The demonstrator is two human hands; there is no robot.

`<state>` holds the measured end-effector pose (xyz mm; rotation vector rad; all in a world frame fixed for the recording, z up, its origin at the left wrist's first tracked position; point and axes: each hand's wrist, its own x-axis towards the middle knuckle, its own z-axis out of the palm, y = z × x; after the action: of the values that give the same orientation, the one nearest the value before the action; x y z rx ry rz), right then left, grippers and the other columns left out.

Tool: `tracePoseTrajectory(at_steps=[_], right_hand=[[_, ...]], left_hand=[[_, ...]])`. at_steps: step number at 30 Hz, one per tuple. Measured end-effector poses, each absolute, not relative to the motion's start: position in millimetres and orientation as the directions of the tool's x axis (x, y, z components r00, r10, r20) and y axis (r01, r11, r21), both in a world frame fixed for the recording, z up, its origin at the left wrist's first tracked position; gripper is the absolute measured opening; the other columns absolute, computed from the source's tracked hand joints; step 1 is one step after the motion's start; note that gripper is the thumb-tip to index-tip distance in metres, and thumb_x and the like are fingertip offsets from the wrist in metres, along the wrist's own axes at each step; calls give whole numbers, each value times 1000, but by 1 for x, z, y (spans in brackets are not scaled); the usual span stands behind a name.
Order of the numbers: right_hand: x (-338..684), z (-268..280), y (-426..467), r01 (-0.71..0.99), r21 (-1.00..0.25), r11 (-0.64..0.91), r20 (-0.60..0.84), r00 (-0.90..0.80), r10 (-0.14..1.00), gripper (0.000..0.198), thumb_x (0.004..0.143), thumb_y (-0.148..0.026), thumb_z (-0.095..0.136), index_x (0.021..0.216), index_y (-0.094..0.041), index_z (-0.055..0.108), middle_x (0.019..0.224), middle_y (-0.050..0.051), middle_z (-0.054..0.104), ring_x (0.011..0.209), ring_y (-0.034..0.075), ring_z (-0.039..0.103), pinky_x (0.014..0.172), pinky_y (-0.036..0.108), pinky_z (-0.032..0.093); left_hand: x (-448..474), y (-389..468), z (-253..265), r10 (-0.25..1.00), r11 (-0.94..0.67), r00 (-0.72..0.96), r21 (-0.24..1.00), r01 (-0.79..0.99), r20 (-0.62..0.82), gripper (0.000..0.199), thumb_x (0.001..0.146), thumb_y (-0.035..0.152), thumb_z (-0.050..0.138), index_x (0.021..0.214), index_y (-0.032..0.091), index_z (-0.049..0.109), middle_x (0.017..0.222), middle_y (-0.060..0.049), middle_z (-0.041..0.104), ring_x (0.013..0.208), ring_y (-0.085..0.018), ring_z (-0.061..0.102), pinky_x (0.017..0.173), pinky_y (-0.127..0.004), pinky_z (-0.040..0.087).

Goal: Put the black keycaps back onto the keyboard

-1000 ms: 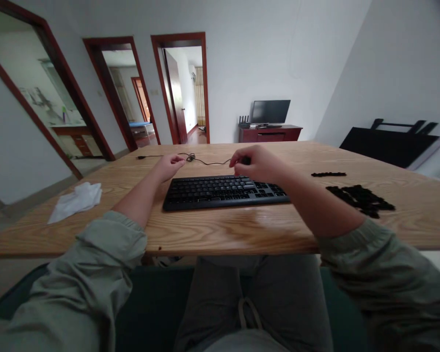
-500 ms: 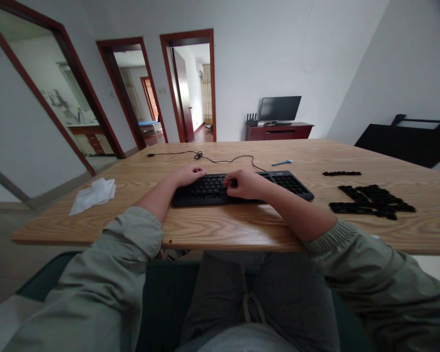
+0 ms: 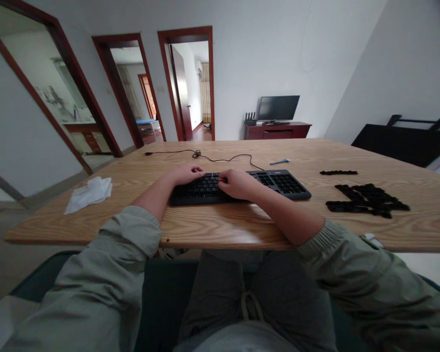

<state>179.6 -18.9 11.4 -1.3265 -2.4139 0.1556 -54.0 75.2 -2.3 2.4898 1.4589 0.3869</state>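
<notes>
A black keyboard [image 3: 196,198] lies on the wooden table in front of me. My left hand [image 3: 185,173] rests on its far left part, fingers bent over the back edge, holding it. Closed above the middle of the keys, my right hand [image 3: 238,185] pinches a thin wire tool [image 3: 214,176] that looks like a keycap puller; most of it is hidden by the fingers. On the keyboard's right part, the number block [image 3: 288,182] shows as a grid of dark squares. The right hand and forearm cover some of the middle keys.
Small black pieces, apparently keycaps, lie in a cluster [image 3: 368,199] and a row [image 3: 339,172] on the right. A blue-handled brush [image 3: 279,162] and the keyboard cable [image 3: 223,160] lie behind. White tissue [image 3: 90,194] is on the left of the table [image 3: 220,227].
My right hand has shifted left along the keys, closer to my left hand, and the wire tool now shows at its fingertips. The left hand stays on the keyboard.
</notes>
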Motion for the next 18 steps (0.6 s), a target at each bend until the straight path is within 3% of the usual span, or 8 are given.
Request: tracePoseTrajectory(at_steps=[5,18], right_hand=[[177,12,-16,794,-335,507,303,-418,856,23,85,-28,50,81,-15,69,80,8,71,63,15,55,58,26,34],[180,13,-25,810,-291,509,275,-439,855,22,86,-27,51,83,-16,70,83,8,73,64,15,56,60,26,35]], left_hand=[[-53,75,-1,868,-492,485,336,803,110,53,86,57,50,112,17,71,115,-10,72,99,-24,66,91,-32,49],[-53,73,0,874,-480,474,345,807,107,48,85,54,51,109,18,72,114,-9,73,100,-25,67,89,-33,49]])
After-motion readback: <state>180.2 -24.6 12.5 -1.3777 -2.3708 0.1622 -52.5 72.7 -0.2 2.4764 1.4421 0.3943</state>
